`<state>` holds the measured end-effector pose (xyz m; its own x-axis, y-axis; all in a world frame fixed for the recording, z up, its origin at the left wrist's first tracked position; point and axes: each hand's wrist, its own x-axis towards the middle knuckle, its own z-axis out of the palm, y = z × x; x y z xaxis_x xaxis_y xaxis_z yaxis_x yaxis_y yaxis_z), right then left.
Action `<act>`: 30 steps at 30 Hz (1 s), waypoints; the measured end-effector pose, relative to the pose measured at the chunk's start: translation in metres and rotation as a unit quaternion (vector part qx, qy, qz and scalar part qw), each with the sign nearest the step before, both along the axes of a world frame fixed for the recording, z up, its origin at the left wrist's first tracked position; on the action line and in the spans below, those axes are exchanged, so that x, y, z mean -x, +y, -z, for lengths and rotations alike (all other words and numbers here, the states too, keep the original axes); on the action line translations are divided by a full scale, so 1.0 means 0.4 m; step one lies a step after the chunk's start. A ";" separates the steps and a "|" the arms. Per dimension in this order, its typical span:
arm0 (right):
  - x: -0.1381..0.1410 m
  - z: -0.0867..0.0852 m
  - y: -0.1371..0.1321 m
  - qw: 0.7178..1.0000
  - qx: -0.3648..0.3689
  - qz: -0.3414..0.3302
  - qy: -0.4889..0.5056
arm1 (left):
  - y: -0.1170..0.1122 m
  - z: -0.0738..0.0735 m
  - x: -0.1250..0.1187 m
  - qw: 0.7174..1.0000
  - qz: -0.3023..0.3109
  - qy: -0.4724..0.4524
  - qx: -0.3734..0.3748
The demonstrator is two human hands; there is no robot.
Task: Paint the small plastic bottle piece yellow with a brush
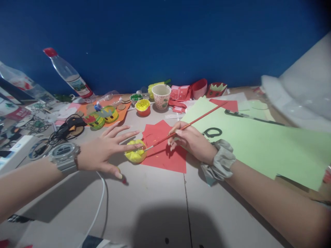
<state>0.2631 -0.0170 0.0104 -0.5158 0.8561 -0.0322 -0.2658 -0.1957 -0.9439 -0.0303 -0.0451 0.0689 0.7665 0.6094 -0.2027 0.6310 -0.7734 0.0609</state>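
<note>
My right hand grips a thin red paintbrush, its tip slanting down to the left. The tip touches a small round yellow-painted piece with a lobed edge, which looks like a cut bottle base. My left hand lies with fingers spread, its middle fingers resting over the top of the yellow piece. Red paper lies under the brush, partly beneath the piece's right edge. Behind it stands an orange-red cup of yellow paint.
A patterned paper cup and a small cup of green paint stand at the back. Painted yellow-green pieces and a black cable lie left. Bottles stand far left. Green paper covers the right, with black-handled scissors.
</note>
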 end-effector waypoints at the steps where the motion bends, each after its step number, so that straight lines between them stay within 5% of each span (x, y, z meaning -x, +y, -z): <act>1: -0.001 -0.002 0.000 1.000 -0.002 -0.003 -0.004 | -0.002 0.001 -0.001 1.000 -0.003 -0.003 -0.002; 5: -0.003 -0.020 -0.011 1.000 -0.026 0.000 -0.007 | -0.002 0.002 -0.001 1.000 -0.013 -0.014 -0.008; 9: -0.002 -0.051 -0.040 0.989 -0.140 0.031 -0.044 | 0.003 0.003 0.004 1.000 -0.001 -0.004 0.011; 17: -0.017 -0.082 -0.072 0.915 -0.341 -0.043 -0.213 | 0.000 0.004 0.006 1.000 -0.006 -0.006 0.008; 30: -0.017 -0.092 -0.077 0.894 -0.373 -0.050 -0.244 | -0.010 0.007 0.002 1.000 -0.016 -0.013 -0.004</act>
<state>0.2698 -0.0477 0.0473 -0.6709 0.6843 0.2859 0.1975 0.5365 -0.8205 -0.0312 -0.0490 0.0662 0.7521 0.6346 -0.1777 0.6530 -0.7539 0.0718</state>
